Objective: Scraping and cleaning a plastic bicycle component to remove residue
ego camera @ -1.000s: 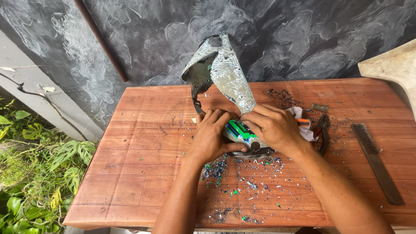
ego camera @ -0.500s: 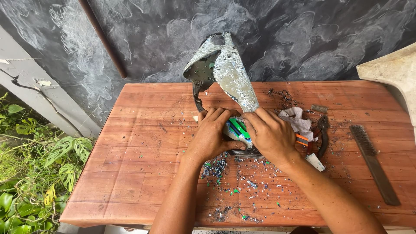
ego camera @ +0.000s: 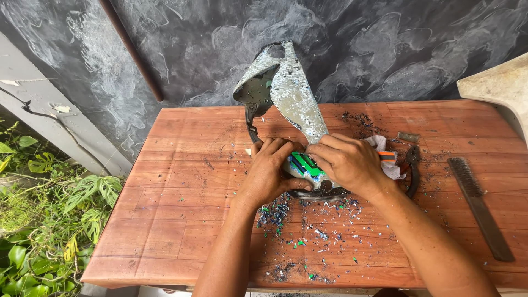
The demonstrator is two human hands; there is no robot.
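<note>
Both hands press on a curved, paint-worn panel (ego camera: 291, 93) that stands near the table's (ego camera: 181, 181) far edge and leans toward the dark wall. The left hand (ego camera: 269, 170) curls its fingers around the panel's green-marked lower end, and the right hand (ego camera: 349, 165) clamps over it from the right. Paint flakes (ego camera: 308, 236) litter the wood nearer in; pliers (ego camera: 412, 168) and a wire brush (ego camera: 478, 203) lie to the right.

Reddish wooden plank worktop (ego camera: 181, 203) across the middle of the frame, scraped curved panel (ego camera: 291, 93) standing on it at upper centre, coloured paint flakes (ego camera: 308, 242) scattered at lower centre, wire brush (ego camera: 479, 206) at right, pliers (ego camera: 412, 168) and crumpled cloth (ego camera: 388, 159) right of centre
</note>
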